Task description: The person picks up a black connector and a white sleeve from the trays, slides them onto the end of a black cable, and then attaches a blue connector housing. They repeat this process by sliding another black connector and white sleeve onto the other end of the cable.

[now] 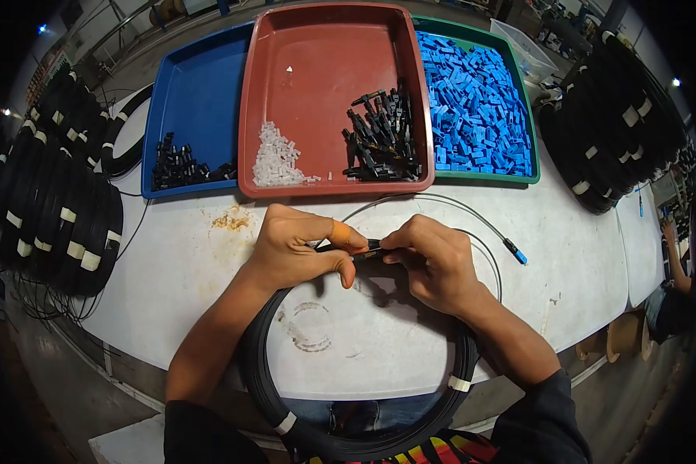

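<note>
My left hand [301,246] and my right hand [435,259] meet above the table, both closed on a small black connector piece [370,252] between their fingertips. Orange tape wraps one finger of the left hand. Below them a coil of black cable [259,363], bound with white tape, hangs partly over the table's front edge. A thin cable loops out to the right and ends in a blue-tipped connector [516,252] lying on the white table [348,340].
A red tray [325,69] holds white bits and black connectors. Beside it are a blue tray [201,85] with black pieces and a green tray [524,147] of blue clips. Cable coils [54,209] stand left, more coils [619,124] right. A co-worker's arm [675,259] shows far right.
</note>
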A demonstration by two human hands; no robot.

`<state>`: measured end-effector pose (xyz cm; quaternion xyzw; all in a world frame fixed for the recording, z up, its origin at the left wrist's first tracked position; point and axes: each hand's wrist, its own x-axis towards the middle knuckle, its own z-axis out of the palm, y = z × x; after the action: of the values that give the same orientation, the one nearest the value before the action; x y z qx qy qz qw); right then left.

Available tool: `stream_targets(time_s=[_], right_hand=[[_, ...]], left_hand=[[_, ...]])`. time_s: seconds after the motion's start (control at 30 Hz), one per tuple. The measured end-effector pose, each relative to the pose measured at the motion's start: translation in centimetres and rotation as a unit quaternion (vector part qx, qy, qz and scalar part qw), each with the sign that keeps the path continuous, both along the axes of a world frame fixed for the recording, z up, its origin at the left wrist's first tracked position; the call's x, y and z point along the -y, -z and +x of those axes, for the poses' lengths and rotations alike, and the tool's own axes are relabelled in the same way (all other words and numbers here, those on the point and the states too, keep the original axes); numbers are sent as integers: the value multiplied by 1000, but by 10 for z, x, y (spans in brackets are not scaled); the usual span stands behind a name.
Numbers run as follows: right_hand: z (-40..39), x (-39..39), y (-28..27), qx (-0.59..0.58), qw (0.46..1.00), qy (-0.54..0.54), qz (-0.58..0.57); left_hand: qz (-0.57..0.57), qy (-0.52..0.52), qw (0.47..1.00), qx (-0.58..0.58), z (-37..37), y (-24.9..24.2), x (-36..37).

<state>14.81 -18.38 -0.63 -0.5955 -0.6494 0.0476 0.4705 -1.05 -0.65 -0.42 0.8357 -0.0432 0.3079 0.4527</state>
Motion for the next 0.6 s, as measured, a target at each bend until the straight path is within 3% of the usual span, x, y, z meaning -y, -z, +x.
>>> stream_targets(time_s=[0.6], right_hand=[[3, 0, 4, -45, 998, -44, 0]], left_hand=[[51, -28, 998, -23, -7, -6, 1]])
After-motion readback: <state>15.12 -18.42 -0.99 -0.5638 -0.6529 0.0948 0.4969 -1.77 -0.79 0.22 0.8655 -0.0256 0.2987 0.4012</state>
